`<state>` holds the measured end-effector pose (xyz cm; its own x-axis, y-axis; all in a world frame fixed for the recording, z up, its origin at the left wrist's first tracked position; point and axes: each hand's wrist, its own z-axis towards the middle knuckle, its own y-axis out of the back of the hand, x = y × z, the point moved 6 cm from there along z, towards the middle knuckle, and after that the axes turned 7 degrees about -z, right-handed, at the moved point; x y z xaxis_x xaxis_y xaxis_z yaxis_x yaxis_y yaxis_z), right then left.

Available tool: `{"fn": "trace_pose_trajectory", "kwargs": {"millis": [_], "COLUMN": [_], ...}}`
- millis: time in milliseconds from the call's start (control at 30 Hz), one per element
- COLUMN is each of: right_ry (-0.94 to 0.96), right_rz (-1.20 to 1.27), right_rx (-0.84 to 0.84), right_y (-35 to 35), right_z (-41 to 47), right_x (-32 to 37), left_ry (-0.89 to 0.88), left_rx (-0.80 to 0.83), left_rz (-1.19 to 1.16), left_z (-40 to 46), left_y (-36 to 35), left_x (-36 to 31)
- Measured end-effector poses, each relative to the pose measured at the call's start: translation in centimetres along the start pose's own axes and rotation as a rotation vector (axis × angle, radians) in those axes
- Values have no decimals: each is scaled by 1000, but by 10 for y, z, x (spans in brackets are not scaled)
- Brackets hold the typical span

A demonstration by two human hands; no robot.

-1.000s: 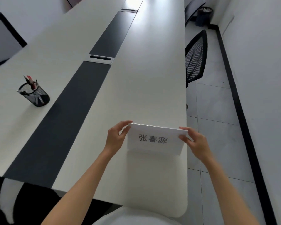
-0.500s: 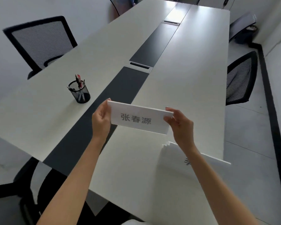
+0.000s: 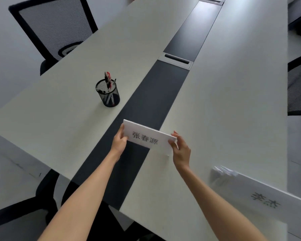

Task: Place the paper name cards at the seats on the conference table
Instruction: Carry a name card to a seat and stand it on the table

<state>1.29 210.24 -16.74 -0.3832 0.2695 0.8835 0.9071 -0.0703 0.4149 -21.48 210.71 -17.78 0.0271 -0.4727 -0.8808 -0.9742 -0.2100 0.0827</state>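
Note:
A folded white paper name card (image 3: 149, 137) with three printed characters is held between both hands above the long conference table (image 3: 224, 101), over the dark centre strip. My left hand (image 3: 119, 142) pinches its left end and my right hand (image 3: 180, 149) pinches its right end. A stack of further white name cards (image 3: 261, 197) lies on the table at the lower right, near the table's right edge, its top card showing printed characters.
A black mesh pen holder (image 3: 108, 93) with pens stands on the left half of the table. A cable box lid (image 3: 175, 60) sits in the dark strip. Black mesh chairs stand at the far left (image 3: 54, 30), the right (image 3: 299, 87) and the near left (image 3: 23, 211).
Both hands carried the name card from the table's right edge leftward to over the dark centre strip. The view swung left, and the card stack came into sight at the lower right.

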Motion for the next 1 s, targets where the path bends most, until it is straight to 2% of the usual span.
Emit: {"fn": "trace_pose_trajectory", "kwargs": {"millis": [133, 233, 300, 367, 767, 933, 1000], "right_ry": [-46, -142, -189, -210, -162, -156, -152], "right_rz": [-5, 58, 71, 74, 24, -24, -59], "right_rx": [-32, -31, 9, 90, 328, 377, 357], "right_y": [0, -1, -8, -21, -78, -83, -74], "right_z": [0, -16, -32, -43, 26, 39, 37], "right_x": [-8, -20, -34, -43, 0, -1, -2], "left_ry": [-36, -46, -37, -59, -48, -43, -30], "left_rx": [33, -76, -146, -135, -36, -7, -47], "left_rz": [-12, -19, -10, 6, 83, 138, 138], "left_z": [11, 7, 2, 0, 89, 101, 95], "left_y": [-1, 3, 5, 3, 24, 24, 25], "left_x": [9, 19, 28, 32, -11, -18, -19]}}
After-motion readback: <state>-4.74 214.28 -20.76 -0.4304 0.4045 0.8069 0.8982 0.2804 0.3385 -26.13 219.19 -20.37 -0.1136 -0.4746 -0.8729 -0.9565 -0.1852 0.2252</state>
